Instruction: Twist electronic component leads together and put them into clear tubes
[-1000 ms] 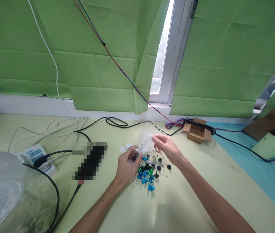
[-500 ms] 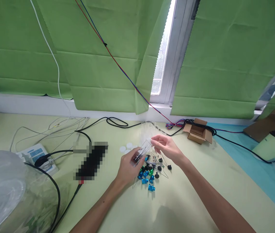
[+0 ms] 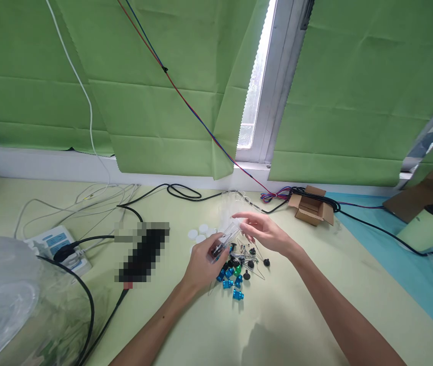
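Observation:
A clear plastic tube (image 3: pixel 229 235) with dark pieces in its lower end lies tilted in my left hand (image 3: pixel 202 260), whose fingers are wrapped round it. At the tube's upper right end is my right hand (image 3: pixel 262 231), index finger stretched out over it and the other fingers loosely bent. Whether the right fingertips touch the tube is hard to make out. Just below, a pile holds several blue metal fittings (image 3: pixel 238 294), a green fitting (image 3: pixel 238 271), black knob-like pieces (image 3: pixel 247 275) and thin bent wires (image 3: pixel 259 273).
White discs (image 3: pixel 193 234) lie left of the pile. An open cardboard box (image 3: pixel 311 208) sits at the back right near coiled black cable (image 3: pixel 317 195). On the left are a white power strip (image 3: pixel 54 244) and a large clear plastic bag (image 3: pixel 6 300).
My right hand's index finger has straightened, and its pinch at the tube's end has loosened. My left hand keeps hold of the tube in nearly the same place.

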Motion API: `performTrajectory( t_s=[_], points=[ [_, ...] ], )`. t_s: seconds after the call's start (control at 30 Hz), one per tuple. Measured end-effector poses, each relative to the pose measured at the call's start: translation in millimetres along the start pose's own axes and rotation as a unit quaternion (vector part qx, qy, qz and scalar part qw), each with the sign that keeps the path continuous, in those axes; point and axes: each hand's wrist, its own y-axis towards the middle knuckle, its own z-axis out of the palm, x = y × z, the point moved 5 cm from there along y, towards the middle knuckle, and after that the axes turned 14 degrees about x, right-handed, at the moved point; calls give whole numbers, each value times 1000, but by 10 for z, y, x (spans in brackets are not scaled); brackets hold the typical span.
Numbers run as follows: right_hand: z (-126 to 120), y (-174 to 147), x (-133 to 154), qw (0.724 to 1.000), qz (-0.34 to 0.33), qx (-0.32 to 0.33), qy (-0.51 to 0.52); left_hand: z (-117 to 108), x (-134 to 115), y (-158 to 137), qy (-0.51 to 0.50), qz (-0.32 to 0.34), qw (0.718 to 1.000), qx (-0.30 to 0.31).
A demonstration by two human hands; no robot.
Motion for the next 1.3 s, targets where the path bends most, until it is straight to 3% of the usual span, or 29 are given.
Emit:
performTrajectory(
  t_s=[0.6,0.9,1.3],
  points=[
    [70,30,-47,1000,15,-14,-8,35,6,-29,20,9,999,41],
    [62,24,-19,990,14,-52,-132,65,-7,-39,38,43,997,50],
    [88,46,-72,974,32,-88,-205,86,-41,-45,43,63,996,41]
  ],
)
